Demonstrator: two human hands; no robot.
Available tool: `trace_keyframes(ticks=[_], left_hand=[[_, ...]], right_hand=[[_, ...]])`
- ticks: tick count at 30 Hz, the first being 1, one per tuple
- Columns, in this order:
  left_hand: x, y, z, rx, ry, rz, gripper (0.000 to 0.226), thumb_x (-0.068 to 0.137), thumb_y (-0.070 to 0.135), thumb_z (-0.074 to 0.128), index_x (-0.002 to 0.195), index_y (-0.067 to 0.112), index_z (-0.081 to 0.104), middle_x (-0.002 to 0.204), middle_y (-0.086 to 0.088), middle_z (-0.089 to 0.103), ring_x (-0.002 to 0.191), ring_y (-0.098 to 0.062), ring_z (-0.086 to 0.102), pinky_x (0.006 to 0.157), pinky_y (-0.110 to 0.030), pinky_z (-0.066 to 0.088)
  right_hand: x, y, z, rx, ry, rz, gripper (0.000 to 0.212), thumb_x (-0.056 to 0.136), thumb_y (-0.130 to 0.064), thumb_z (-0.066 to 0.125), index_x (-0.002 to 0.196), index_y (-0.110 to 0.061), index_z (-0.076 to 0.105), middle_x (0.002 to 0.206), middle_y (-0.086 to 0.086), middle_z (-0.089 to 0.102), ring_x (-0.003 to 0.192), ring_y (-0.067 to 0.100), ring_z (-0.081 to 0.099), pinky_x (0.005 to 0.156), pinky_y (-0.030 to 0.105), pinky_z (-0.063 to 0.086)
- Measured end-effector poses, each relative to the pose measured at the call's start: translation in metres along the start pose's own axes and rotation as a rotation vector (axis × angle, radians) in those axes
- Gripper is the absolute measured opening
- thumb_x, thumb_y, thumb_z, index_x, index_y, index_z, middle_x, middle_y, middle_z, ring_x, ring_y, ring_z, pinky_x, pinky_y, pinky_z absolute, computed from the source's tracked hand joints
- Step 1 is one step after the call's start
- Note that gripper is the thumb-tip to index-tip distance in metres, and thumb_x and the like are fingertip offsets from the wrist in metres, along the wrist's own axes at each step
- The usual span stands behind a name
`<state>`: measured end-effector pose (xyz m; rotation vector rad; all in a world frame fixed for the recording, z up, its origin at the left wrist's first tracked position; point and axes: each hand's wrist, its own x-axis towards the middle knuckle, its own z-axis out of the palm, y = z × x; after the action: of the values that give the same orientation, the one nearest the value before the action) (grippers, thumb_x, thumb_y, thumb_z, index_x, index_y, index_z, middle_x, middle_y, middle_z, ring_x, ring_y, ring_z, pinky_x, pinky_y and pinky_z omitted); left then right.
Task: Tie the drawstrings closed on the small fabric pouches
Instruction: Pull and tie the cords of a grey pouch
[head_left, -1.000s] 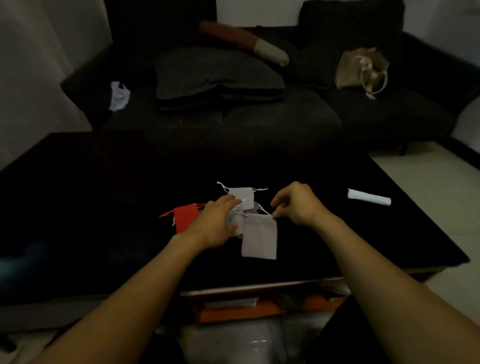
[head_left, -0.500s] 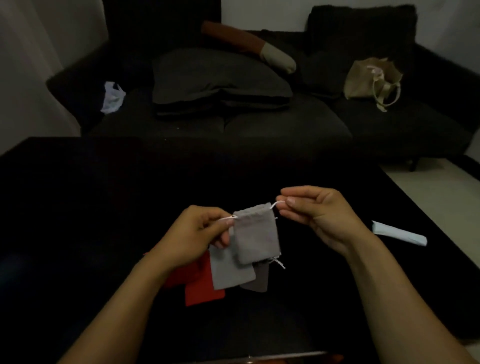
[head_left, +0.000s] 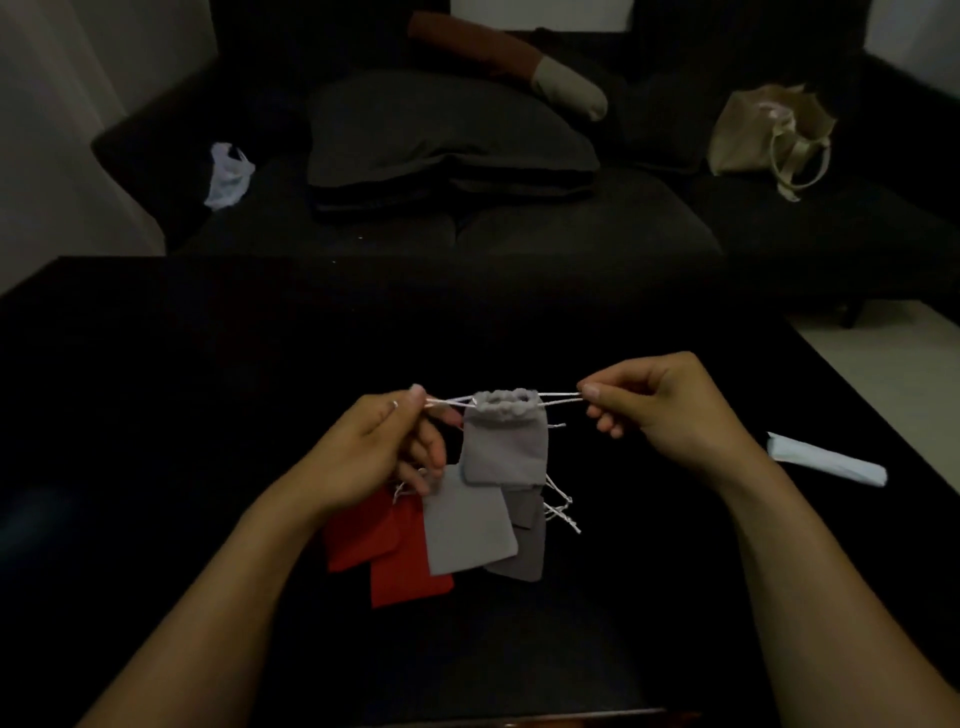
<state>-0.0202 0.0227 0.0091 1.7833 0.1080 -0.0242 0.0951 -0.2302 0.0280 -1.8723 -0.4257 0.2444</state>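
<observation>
Dim room w/ a dark sofa (head_left: 519, 228) behind, holding a grey cushion (head_left: 447, 135), a beige tote (head_left: 769, 130) and a white plastic bag (head_left: 228, 174). Your black bench (head_left: 208, 415) fills the lower frame; a white folded packet (head_left: 826, 460) lies near its right edge.

Spare pouches sit in a loose overlapping pile near the bench's front-middle: two red pouches (head_left: 395, 551), a light grey pouch (head_left: 467, 525), a darker grey pouch (head_left: 524, 540) w/ loose cord ends trailing right.

The gathered grey pouch (head_left: 504, 441) hangs above that pile, between your hands, mouth up and puckered. Its drawstrings (head_left: 558, 399) run sideways out of the hem, so the cord axis is left-right and the pouch body drops straight down from it.

Your left hand (head_left: 379, 447) pinches the left cords at thumb and forefinger; the lower fingers curl. Your right hand (head_left: 665, 410) pinches the right cords the same way. Both grips are narrow, closed on cord, abt equally near the mouth.

Judgement: cinching looks almost done but no knot yet. Next you'd need to bring both cord ends together over the mouth and cross them; keep tension or the hem prob loosens.
</observation>
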Motion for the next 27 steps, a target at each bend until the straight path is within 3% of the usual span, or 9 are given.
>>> trace_keyframes(ticks=[3, 6, 9, 13, 16, 19, 22, 25, 27], left_hand=[[0.003, 0.002, 0.010, -0.063, 0.278, 0.097, 0.052, 0.099, 0.045, 0.028, 0.105, 0.014, 0.069, 0.078, -0.008, 0.070, 0.074, -0.021, 0.068, 0.063, -0.030, 0.057], [0.010, 0.001, 0.008, -0.185, 0.555, 0.106, 0.057, 0.106, 0.040, 0.025, 0.093, 0.011, 0.072, 0.090, -0.008, 0.075, 0.087, -0.017, 0.072, 0.074, -0.030, 0.058], [0.016, 0.002, 0.014, -0.563, 0.551, 0.017, 0.059, 0.106, 0.041, 0.024, 0.084, 0.007, 0.068, 0.098, -0.009, 0.076, 0.105, -0.023, 0.069, 0.091, -0.036, 0.053], [0.015, 0.013, 0.026, -0.946, 0.453, 0.029, 0.055, 0.104, 0.045, 0.025, 0.070, 0.015, 0.055, 0.098, -0.010, 0.076, 0.109, -0.019, 0.068, 0.108, -0.038, 0.041], [0.014, 0.021, 0.032, -1.031, 0.395, 0.042, 0.057, 0.102, 0.053, 0.024, 0.060, 0.019, 0.038, 0.051, 0.000, 0.048, 0.067, -0.018, 0.068, 0.093, -0.038, 0.048], [0.009, 0.027, 0.037, -1.083, 0.252, 0.093, 0.054, 0.097, 0.059, 0.018, 0.065, 0.019, 0.034, 0.060, 0.001, 0.025, 0.054, -0.015, 0.035, 0.064, -0.031, 0.043], [0.008, 0.034, 0.037, -1.030, 0.156, 0.113, 0.033, 0.094, 0.038, 0.022, 0.072, 0.018, 0.037, 0.067, 0.002, 0.026, 0.057, -0.013, 0.028, 0.057, -0.028, 0.029], [0.011, 0.036, 0.042, -0.886, 0.189, 0.086, 0.033, 0.104, 0.027, 0.027, 0.075, 0.018, 0.041, 0.066, 0.004, 0.035, 0.054, -0.008, 0.030, 0.051, -0.021, 0.031], [0.013, 0.034, 0.044, -0.766, 0.223, 0.114, 0.034, 0.105, 0.022, 0.032, 0.077, 0.015, 0.048, 0.066, 0.003, 0.048, 0.055, -0.007, 0.041, 0.051, -0.018, 0.037]], right_hand=[[-0.006, -0.003, -0.006, -0.083, -0.107, 0.028, 0.006, 0.086, -0.002, 0.068, 0.085, -0.002, 0.074, 0.065, 0.012, 0.068, 0.050, 0.011, 0.062, 0.049, 0.018, 0.052], [-0.010, -0.006, -0.015, -0.184, -0.038, -0.014, 0.013, 0.089, -0.005, 0.066, 0.079, -0.007, 0.073, 0.063, 0.011, 0.067, 0.047, 0.010, 0.058, 0.046, 0.017, 0.049], [-0.012, -0.007, -0.020, -0.280, 0.050, -0.077, 0.018, 0.092, -0.012, 0.063, 0.077, -0.008, 0.071, 0.063, 0.008, 0.066, 0.049, 0.009, 0.056, 0.049, 0.019, 0.046], [-0.013, -0.012, -0.005, 0.448, -0.033, 0.025, 0.024, 0.097, -0.015, 0.050, 0.077, -0.009, 0.063, 0.081, 0.003, 0.070, 0.063, 0.009, 0.053, 0.056, 0.022, 0.036], [-0.013, -0.023, 0.013, 0.947, -0.142, 0.143, 0.028, 0.087, -0.026, 0.051, 0.060, -0.019, 0.048, 0.102, 0.009, 0.073, 0.063, 0.011, 0.054, 0.054, 0.023, 0.037], [-0.010, -0.027, 0.035, 1.044, -0.180, 0.236, 0.030, 0.091, -0.029, 0.051, 0.062, -0.020, 0.045, 0.065, 0.003, 0.059, 0.049, 0.009, 0.041, 0.043, 0.018, 0.030], [-0.010, -0.028, 0.046, 0.960, -0.193, 0.236, 0.024, 0.089, -0.031, 0.057, 0.071, -0.015, 0.053, 0.059, -0.001, 0.046, 0.049, 0.007, 0.037, 0.043, 0.016, 0.031], [-0.014, -0.029, 0.049, 0.879, -0.216, 0.139, 0.008, 0.082, -0.018, 0.063, 0.083, -0.010, 0.067, 0.069, 0.003, 0.062, 0.055, 0.006, 0.048, 0.047, 0.015, 0.038], [-0.016, -0.030, 0.050, 0.774, -0.230, 0.066, 0.017, 0.079, -0.010, 0.065, 0.096, -0.009, 0.068, 0.079, 0.007, 0.071, 0.055, 0.007, 0.052, 0.046, 0.015, 0.038]])
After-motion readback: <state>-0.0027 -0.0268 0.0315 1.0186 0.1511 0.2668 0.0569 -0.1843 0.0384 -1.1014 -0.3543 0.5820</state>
